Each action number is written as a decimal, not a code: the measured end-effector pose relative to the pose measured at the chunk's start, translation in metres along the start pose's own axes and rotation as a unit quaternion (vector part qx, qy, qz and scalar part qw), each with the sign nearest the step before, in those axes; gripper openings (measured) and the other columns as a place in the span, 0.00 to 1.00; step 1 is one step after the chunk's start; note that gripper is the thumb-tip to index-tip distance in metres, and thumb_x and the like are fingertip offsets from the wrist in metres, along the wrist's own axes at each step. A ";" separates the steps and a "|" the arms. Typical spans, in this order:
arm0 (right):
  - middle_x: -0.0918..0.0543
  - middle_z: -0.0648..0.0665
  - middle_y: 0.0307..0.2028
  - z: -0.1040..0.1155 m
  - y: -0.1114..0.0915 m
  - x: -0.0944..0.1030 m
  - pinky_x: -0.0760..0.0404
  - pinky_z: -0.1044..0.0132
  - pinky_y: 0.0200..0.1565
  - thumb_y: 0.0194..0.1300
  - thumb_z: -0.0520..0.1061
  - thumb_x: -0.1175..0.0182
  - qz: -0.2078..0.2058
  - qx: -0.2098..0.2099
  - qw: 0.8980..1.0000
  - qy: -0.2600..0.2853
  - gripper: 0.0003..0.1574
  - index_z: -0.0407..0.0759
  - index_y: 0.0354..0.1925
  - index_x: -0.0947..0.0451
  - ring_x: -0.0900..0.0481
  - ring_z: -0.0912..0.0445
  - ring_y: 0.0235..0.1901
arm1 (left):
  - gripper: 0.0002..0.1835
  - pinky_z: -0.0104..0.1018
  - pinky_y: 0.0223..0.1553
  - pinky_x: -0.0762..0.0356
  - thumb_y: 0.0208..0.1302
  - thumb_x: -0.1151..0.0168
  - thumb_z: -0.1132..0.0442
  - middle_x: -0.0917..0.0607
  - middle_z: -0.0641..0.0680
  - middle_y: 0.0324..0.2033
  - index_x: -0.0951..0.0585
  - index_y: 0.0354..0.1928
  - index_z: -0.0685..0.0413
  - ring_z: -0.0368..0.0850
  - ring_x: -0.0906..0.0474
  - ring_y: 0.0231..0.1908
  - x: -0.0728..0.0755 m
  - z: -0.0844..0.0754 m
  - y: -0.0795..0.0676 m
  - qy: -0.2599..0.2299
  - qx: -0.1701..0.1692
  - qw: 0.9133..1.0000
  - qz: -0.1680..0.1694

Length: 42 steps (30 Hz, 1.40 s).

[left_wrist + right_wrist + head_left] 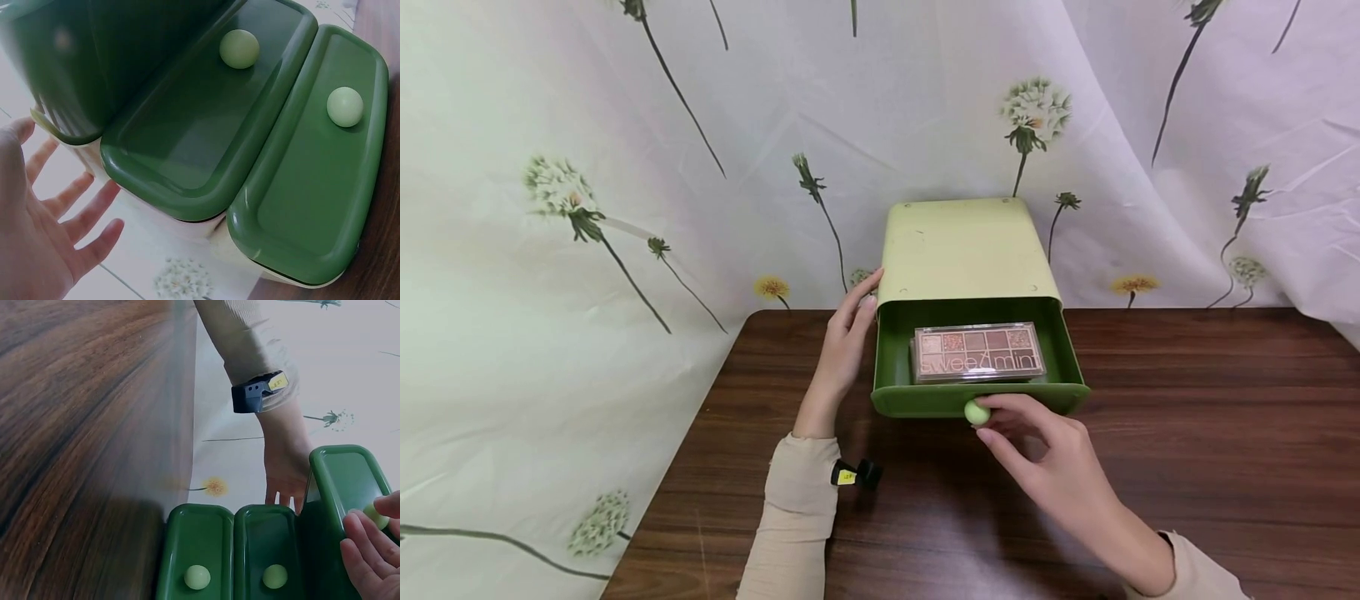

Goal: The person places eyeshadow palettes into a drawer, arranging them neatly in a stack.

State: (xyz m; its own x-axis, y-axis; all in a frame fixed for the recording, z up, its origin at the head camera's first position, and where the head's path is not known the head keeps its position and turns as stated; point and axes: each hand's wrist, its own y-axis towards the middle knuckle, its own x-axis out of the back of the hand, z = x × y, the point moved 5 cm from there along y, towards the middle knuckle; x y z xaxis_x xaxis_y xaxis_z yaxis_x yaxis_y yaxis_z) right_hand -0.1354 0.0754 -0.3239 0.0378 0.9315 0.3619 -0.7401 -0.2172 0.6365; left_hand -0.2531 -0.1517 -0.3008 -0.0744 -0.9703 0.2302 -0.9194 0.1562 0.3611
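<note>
A small cabinet with a pale yellow-green shell (pixel 966 250) stands on the table, its top drawer (pixel 917 402) pulled out. Inside the drawer lies an eyeshadow palette (pixel 977 350) with a clear lid, stacked over something mostly hidden beneath it. My right hand (pixel 1060 458) pinches the round light green knob (pixel 977 412) of this drawer between thumb and fingers. Against the cabinet's left side my left hand (pixel 842 342) rests with extended fingers, spread apart in the left wrist view. Below the pulled drawer, the middle drawer (pixel 187 125) and the bottom drawer (pixel 300 200) are closed.
A dark brown wooden table (pixel 1210 417) carries the cabinet. Behind and to the left hangs a white cloth (pixel 700 125) printed with dandelions. A black wrist camera (pixel 868 473) is strapped over the left sleeve (pixel 797 508).
</note>
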 end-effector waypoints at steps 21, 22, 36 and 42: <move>0.12 0.52 0.37 -0.002 0.005 0.003 0.19 0.73 0.38 0.54 0.28 0.29 -0.026 -0.010 1.000 -0.002 0.23 0.45 0.47 0.16 0.15 0.63 0.36 | 0.24 0.47 0.66 0.37 0.80 0.57 0.58 0.38 0.52 0.73 0.34 0.74 0.51 0.45 0.43 0.71 -0.001 0.001 0.000 -0.010 0.008 1.000 -0.002; 0.12 0.51 0.36 -0.002 0.006 0.003 0.19 0.73 0.38 0.53 0.27 0.29 -0.029 -0.004 1.000 -0.002 0.23 0.45 0.47 0.16 0.15 0.63 0.36 | 0.24 0.47 0.65 0.36 0.80 0.57 0.58 0.38 0.52 0.73 0.34 0.74 0.51 0.45 0.43 0.71 -0.001 0.001 0.000 -0.010 0.008 1.000 -0.002; 0.12 0.48 0.32 -0.005 0.015 0.005 0.20 0.75 0.33 0.49 0.25 0.27 -0.058 0.022 0.998 -0.007 0.25 0.42 0.46 0.15 0.15 0.64 0.32 | 0.24 0.49 0.67 0.40 0.80 0.57 0.58 0.37 0.51 0.73 0.34 0.74 0.51 0.44 0.45 0.72 -0.001 0.002 0.000 -0.012 0.007 1.000 -0.001; 0.12 0.51 0.33 -0.009 0.020 0.006 0.22 0.76 0.32 0.51 0.28 0.27 -0.062 0.016 0.998 -0.020 0.24 0.45 0.46 0.15 0.15 0.64 0.32 | 0.24 0.48 0.66 0.37 0.80 0.57 0.58 0.38 0.51 0.73 0.34 0.74 0.50 0.45 0.43 0.71 -0.001 0.001 0.000 -0.009 0.008 1.000 -0.001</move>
State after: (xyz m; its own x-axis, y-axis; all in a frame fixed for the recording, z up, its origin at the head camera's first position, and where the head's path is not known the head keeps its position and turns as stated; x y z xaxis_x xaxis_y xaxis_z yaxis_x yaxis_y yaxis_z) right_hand -0.1565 0.0792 -0.3154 0.1548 0.9395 0.3055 -0.7062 -0.1110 0.6992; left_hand -0.2535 -0.1507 -0.3022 -0.0800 -0.9736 0.2136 -0.9257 0.1520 0.3463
